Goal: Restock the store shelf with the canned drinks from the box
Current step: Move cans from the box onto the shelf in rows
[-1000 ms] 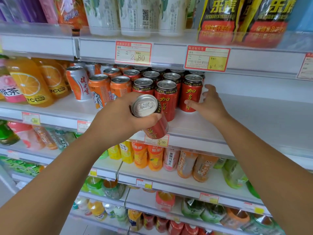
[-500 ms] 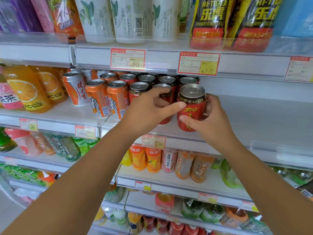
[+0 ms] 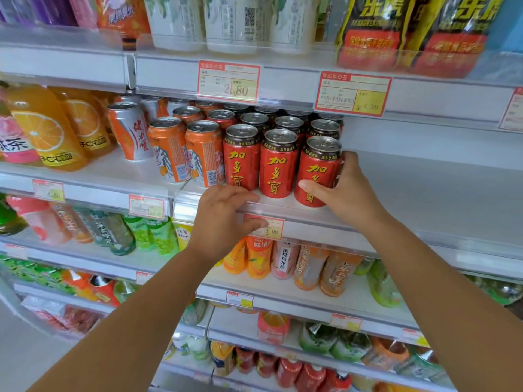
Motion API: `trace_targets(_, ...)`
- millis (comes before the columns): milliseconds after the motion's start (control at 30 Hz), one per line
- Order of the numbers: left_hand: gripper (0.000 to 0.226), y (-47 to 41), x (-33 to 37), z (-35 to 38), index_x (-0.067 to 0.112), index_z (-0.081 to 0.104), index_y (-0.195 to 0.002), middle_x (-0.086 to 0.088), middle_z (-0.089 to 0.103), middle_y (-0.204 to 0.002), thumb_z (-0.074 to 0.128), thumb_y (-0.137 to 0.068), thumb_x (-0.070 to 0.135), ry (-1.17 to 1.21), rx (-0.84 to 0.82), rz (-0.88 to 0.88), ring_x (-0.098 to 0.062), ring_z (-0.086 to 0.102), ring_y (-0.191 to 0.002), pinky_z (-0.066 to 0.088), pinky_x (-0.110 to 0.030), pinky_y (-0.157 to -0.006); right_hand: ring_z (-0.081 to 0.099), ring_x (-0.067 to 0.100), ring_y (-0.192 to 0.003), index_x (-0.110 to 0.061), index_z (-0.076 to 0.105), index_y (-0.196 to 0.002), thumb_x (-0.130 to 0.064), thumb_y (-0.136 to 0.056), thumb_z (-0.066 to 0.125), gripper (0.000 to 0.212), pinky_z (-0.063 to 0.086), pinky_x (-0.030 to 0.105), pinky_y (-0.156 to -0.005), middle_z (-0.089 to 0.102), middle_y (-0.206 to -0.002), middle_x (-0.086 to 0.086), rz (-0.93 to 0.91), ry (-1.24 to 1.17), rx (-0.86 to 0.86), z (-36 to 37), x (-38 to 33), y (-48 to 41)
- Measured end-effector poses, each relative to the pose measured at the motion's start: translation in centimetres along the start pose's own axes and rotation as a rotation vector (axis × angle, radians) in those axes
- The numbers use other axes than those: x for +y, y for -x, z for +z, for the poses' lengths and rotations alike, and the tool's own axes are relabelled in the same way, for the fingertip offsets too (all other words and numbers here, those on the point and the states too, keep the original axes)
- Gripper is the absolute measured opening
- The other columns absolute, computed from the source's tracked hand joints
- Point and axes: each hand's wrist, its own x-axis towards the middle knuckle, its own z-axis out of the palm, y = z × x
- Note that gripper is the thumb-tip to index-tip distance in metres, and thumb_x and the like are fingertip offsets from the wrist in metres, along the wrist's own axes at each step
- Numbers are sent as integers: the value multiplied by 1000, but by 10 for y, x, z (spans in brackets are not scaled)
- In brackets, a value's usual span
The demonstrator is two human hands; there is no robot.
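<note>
Three rows of red cans with yellow characters stand on the white shelf (image 3: 424,199). The front right red can (image 3: 318,168) stands upright at the shelf's front, and my right hand (image 3: 343,190) grips it, thumb across its front and fingers round its right side. The front middle red can (image 3: 278,165) and front left red can (image 3: 241,158) stand beside it. My left hand (image 3: 223,219) holds nothing; its relaxed fingers rest on the shelf's front edge below the left can, thumb over a price tag (image 3: 266,227). No box is in view.
Orange cans (image 3: 185,151) and orange juice bottles (image 3: 42,131) fill the shelf's left part. To the right of the red cans the shelf is bare. The upper shelf edge with price tags (image 3: 352,93) hangs low over the cans. Bottled drinks fill lower shelves.
My left hand brought a red can up to the shelf front, let go and dropped to the shelf edge. My right hand now grips the front right can.
</note>
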Motion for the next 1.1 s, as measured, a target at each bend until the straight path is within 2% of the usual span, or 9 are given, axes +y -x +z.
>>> trace_targets(200,60,3,-7,6,21,72,-107,5,70,-104,61,-68,66,33,20,24,-19,56,-97,35,-33,-94,55,16,-115,-21,38,-133,-44,-75,77,74,42,28,-90,55,-132,-1,17,-13,15,5,0,-1)
trace_targets(367,51,6,-9,3,18,71,-110,4,68,-113,75,-69,49,163,90,20,-17,54,-109,33,-26,-102,52,14,-117,-21,33,-142,-45,-74,78,85,43,28,-94,50,-132,3,18,-17,169,6,-3,13)
trace_targets(433,43,21,-9,-5,15,71,-112,0,66,-117,73,-76,39,221,202,7,-16,52,-113,36,-26,-104,54,15,-106,-24,42,-134,-39,-82,72,62,46,32,-96,53,-117,7,-134,-90,416,11,-8,40)
trace_targets(500,33,50,-17,-11,14,71,-110,0,66,-115,68,-82,31,205,284,-29,-15,53,-111,36,-23,-102,55,20,-91,-30,46,-118,-24,-89,61,34,47,34,-88,54,-100,10,-339,-210,505,26,-12,72)
trace_targets(600,25,117,-53,-10,18,71,-109,4,65,-112,63,-87,28,157,224,-222,-13,53,-108,35,-14,-97,54,23,-81,-37,45,-112,-18,-91,53,29,48,33,-76,51,-92,1,-441,-308,256,74,-16,114)
trace_targets(733,27,233,-111,0,20,67,-114,1,63,-117,68,-87,18,83,-8,-664,-19,56,-109,43,-25,-91,56,12,-86,-38,49,-109,-34,-89,52,20,48,22,-73,55,-96,-10,-269,-253,-278,167,-3,149)
trace_targets(833,29,326,-141,3,27,66,-114,4,58,-122,66,-87,17,126,-107,-1105,-20,60,-102,49,-32,-88,57,6,-90,-34,51,-112,-30,-94,55,19,46,20,-72,56,-103,-11,-126,-102,-617,249,29,174)
trace_targets(1033,31,500,-183,30,21,61,-120,5,52,-117,65,-89,20,180,-183,-1618,-13,59,-97,48,-27,-83,60,13,-94,-17,55,-115,-23,-94,57,21,45,18,-77,59,-102,-3,98,172,-1037,422,125,246)
trace_targets(1100,33,549,-204,54,21,61,-121,2,53,-121,65,-89,18,198,-208,-1733,-12,57,-93,46,-24,-86,60,18,-94,-13,56,-113,-24,-93,57,22,49,33,-82,62,-99,2,172,226,-1118,478,162,275)
